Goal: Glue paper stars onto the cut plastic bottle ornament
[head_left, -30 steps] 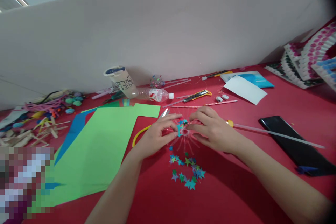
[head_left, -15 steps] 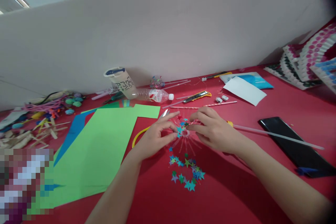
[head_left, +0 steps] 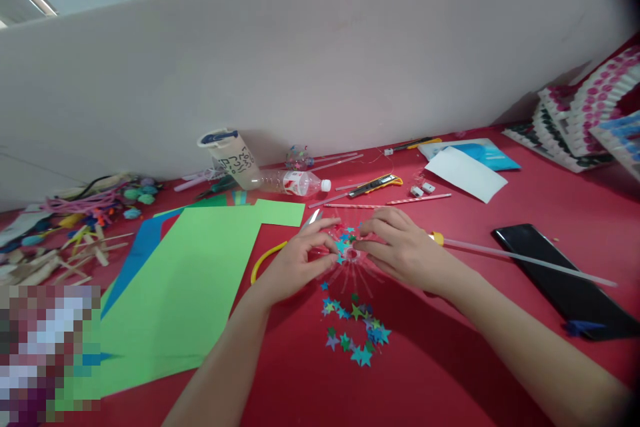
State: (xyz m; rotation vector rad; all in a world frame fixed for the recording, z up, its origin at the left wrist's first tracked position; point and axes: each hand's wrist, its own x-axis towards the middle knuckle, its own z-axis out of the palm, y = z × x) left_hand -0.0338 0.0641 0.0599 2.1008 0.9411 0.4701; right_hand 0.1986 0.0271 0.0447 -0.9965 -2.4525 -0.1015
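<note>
A clear plastic piece, cut into thin strips that fan out like a flower, lies on the red table between my hands. Small blue and green star stickers sit on its middle. My left hand steadies it from the left, thumb and fingers curled at its edge. From the other side, the bent fingers of my right hand meet close to a green star; what they pinch is hidden. Nearer to me is a loose cluster of coloured stars. Scissors with a yellow handle lie partly under my left hand.
Green paper sheets cover the left side. Behind are a plastic bottle, a marked cup, a craft knife and striped straws. A black phone lies right, crossed by a clear stick.
My right hand has shifted very slightly left over the plastic piece, its fingers drawn closer together. My left hand stays almost in place.
</note>
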